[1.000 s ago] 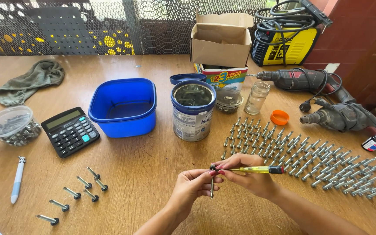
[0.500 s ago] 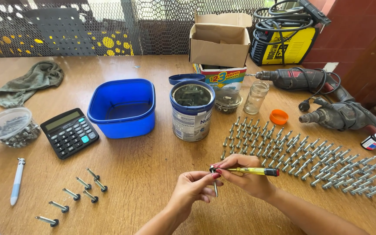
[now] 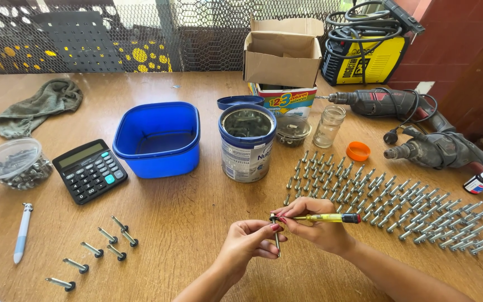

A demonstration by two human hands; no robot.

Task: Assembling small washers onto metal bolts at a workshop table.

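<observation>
One bolt was pinched upright, long axis 12-to-6, in the left hand, while the screwdriver, gripped in the right hand, was laid 3-to-9 onto its head.

Open brown carton, top centre of frame, flaps up, plain card. Beneath it, a flat box, white front with multicoloured print. Tin, centre, cylindrical, blue rim, white-and-blue label, lid off. Calculator, left of centre, black, grey-green screen, one teal key. Small bottle, far right edge, white cap, dark label with red. Yellow welder, upper right, black lettering on its face.
</observation>
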